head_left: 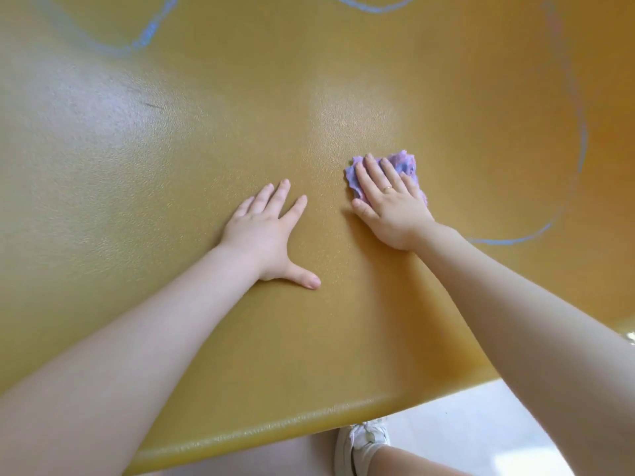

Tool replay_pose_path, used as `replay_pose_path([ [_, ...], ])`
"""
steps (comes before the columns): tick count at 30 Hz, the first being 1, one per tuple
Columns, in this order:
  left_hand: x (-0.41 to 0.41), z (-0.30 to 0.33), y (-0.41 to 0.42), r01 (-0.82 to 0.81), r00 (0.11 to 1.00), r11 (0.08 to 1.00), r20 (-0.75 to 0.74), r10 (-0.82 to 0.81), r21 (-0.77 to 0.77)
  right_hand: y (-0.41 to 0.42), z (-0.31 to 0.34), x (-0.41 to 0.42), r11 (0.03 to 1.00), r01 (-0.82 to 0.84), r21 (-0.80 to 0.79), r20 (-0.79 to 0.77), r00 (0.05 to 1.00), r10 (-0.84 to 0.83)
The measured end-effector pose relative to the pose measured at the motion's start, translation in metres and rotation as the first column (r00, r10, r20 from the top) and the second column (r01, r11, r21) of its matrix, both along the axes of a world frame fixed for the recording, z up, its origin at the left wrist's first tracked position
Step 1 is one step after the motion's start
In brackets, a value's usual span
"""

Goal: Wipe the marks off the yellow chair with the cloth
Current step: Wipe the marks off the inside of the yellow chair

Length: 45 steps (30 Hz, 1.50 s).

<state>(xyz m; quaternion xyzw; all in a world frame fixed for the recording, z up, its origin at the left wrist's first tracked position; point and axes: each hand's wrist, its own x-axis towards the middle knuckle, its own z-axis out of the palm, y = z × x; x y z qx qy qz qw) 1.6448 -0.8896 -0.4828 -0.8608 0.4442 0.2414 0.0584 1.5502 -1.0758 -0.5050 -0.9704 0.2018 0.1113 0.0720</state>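
The yellow chair seat [192, 159] fills most of the head view. Blue marks run across it: a long curved line at the right [580, 146], a smeared loop at the top left [144, 36], and an arc at the top edge [374, 8]. My right hand [388, 201] lies flat on a crumpled purple cloth [403, 164], pressing it to the seat left of the right-hand line. My left hand [268, 231] rests flat on the bare seat with fingers spread, holding nothing.
The seat's rounded front edge [275, 431] runs along the bottom. Below it are pale floor [481, 434] and a white shoe [360, 441] with a bare leg.
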Motion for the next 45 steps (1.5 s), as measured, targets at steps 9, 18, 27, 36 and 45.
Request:
replay_pose_path([
  [9,-0.017,0.012,-0.003,0.029,0.992,0.999,-0.119,-0.030,-0.016,0.088,0.049,-0.150,0.985,-0.063,0.159,-0.228,0.969,0.099],
  [18,-0.042,0.002,-0.002,0.022,0.988,0.998,-0.154,-0.031,-0.063,0.075,0.038,-0.126,0.998,-0.067,-0.017,-0.187,0.980,0.063],
  [27,-0.047,0.001,-0.006,-0.012,0.989,0.996,-0.147,-0.002,-0.092,0.040,0.010,-0.056,0.977,0.213,-0.015,-0.120,0.970,-0.213],
  [36,-0.050,0.007,-0.001,0.024,0.986,0.998,-0.164,-0.033,-0.058,0.095,0.051,-0.186,0.971,0.043,-0.234,-0.091,0.994,-0.066],
  [45,-0.050,0.011,-0.012,0.012,0.985,1.000,-0.172,-0.011,0.003,0.037,0.032,-0.127,0.988,0.036,-0.153,-0.081,0.996,-0.049],
])
